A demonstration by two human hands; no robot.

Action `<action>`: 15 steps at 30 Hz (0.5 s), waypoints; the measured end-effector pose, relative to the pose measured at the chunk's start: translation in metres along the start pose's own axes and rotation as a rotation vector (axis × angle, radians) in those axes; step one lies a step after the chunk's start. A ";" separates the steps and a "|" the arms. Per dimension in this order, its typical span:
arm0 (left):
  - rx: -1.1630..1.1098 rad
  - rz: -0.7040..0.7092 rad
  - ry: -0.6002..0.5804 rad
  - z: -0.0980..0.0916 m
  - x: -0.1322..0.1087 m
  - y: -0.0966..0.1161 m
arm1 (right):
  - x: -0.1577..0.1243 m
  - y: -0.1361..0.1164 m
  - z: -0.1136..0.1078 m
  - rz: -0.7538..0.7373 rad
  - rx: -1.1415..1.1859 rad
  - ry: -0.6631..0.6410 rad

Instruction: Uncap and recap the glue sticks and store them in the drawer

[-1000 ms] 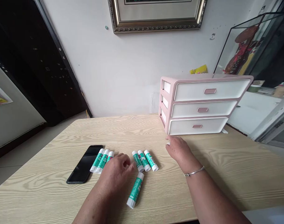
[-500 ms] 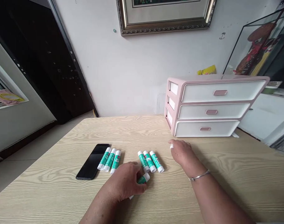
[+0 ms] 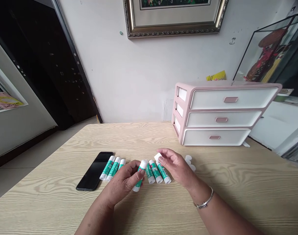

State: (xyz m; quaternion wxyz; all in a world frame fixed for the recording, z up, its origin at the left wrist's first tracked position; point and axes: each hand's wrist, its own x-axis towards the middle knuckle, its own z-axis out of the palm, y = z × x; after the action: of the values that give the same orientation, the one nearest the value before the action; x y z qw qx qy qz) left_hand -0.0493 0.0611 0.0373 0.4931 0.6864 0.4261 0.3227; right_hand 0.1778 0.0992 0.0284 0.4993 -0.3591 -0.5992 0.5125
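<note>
— Surface and room?
— Pale wood-grain table (image 3: 53,199), white wall (image 3: 149,71) behind it, gold-framed picture (image 3: 174,16) high on the wall, dark door (image 3: 41,65) off to the left, glass case (image 3: 266,55) off to the right, tiled floor (image 3: 16,176) below the table's left side.

— Left hand (image 3: 124,182)?
— Raised just off the table, fingers curled firmly around a single glue stick (image 3: 140,174), tilted, white end up, right beside the middle row.

— Right hand (image 3: 175,168)?
— Also raised, nearly closed, thumb and fingertips (image 3: 163,152) pinched on a small white cap (image 3: 158,157), just above the end of the middle row. Silver bangle (image 3: 204,202) on that wrist.

— Count on the table?
— One black phone (image 3: 93,171). One pink-and-white drawer unit (image 3: 220,114), three drawers. Six glue sticks (image 3: 156,171) lying down, three beside the phone, three mid-table, so seven with the one in hand. Two white caps (image 3: 190,163) just right of the right hand, touching each other
</note>
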 end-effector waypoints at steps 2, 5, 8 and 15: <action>0.010 0.023 -0.022 0.003 0.000 0.002 | -0.001 -0.002 0.001 0.001 0.068 -0.002; 0.028 0.045 -0.043 0.007 0.000 0.006 | -0.002 -0.005 0.004 -0.021 0.104 -0.004; -0.013 0.027 -0.078 0.010 0.001 0.007 | -0.004 -0.005 0.007 -0.023 0.105 -0.018; -0.053 0.029 -0.072 0.012 0.002 0.010 | -0.008 0.000 0.013 -0.061 -0.006 -0.060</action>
State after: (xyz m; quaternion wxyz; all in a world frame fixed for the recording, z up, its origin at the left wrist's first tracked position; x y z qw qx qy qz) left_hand -0.0359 0.0566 0.0428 0.5216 0.6902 0.3895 0.3160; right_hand 0.1677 0.0881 0.0270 0.4954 -0.3266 -0.6261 0.5059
